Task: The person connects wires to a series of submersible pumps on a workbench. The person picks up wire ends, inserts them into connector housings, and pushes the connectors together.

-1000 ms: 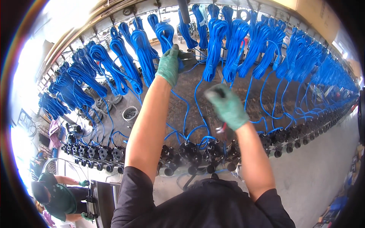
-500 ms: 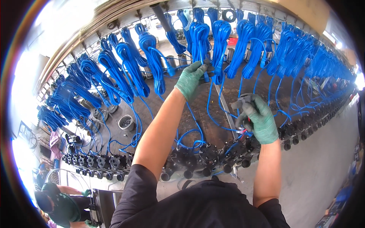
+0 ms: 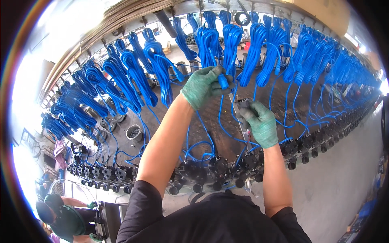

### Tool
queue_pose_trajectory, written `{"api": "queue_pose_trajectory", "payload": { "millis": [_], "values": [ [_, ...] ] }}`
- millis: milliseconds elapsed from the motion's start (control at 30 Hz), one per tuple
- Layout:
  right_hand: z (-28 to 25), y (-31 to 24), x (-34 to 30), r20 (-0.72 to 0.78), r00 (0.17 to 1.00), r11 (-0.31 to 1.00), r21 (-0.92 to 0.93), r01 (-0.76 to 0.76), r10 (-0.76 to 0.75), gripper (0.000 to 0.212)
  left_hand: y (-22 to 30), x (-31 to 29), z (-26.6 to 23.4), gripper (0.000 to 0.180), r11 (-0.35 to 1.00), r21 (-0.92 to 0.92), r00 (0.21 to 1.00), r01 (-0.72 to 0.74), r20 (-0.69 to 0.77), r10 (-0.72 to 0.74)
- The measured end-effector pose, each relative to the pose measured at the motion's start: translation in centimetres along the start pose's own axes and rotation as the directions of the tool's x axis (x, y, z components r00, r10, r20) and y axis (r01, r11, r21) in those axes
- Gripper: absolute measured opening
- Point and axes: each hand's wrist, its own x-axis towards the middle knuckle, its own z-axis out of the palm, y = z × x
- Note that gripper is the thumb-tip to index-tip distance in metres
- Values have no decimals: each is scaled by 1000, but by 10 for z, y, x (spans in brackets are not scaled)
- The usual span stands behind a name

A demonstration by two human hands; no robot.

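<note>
Bringing the right hand [image 3: 261, 123] slightly leftward and upward compared with half a second ago, narrowing the gap to the left hand [image 3: 198, 85], and showing more of a blue plug [image 3: 223, 82] there than before. Pinching the blue plug between the left thumb and fingers, tilting its free end downward, and holding it above the dark benchtop [image 3: 227, 146], just below a blue cable coil [image 3: 208, 44]. Closing the right thumb and fingers on a small black piece [image 3: 244, 103], holding it to the right of the blue plug and a little lower, near but apart; not making out its exact shape under the fingers. Wearing green gloves [image 3: 268, 135] with dark fingertips on both hands. Reaching forward over a row of black round units [image 3: 219, 165] along the near edge of the benchtop. Facing many other blue coils [image 3: 251, 56] hanging from a rail [image 3: 190, 7], with loose blue cables [image 3: 211, 139] trailing across the benchtop toward the units. Leaving a small tin [image 3: 135, 138] of small parts standing to the left of the left forearm. Working within sight of a co-worker [image 3: 60, 216] in a dark green shirt at the lower left, likewise wearing gloves.
</note>
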Motion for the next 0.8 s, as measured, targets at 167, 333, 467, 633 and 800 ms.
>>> {"api": "queue_pose_trajectory", "payload": {
  "millis": [167, 333, 467, 633, 800],
  "values": [
    [18, -6, 21, -77, 979, 889, -437, 136, -187, 25, -3, 1, 8, 61, 999, 32, 993, 5, -117, -1],
    [25, -10, 35, -69, 994, 854, -519, 33, -80, 32, -7, 1, 27, 31, 998, 67, 975, -12, -219, 27],
    [26, 0, 41, -33, 996, 845, -532, 53, -83, 26, -22, 6, 19, 51, 997, 55, 976, -58, -207, 68],
    [24, 8, 45, -20, 999, 880, -475, 18, -32, 25, -25, 0, 30, 43, 974, 218, 973, -62, -204, 107],
    [43, 11, 54, 1, 995, 902, -423, 86, -95, 26, -58, 23, 0, 43, 883, 461, 930, -87, -280, 238]
  ]
}}
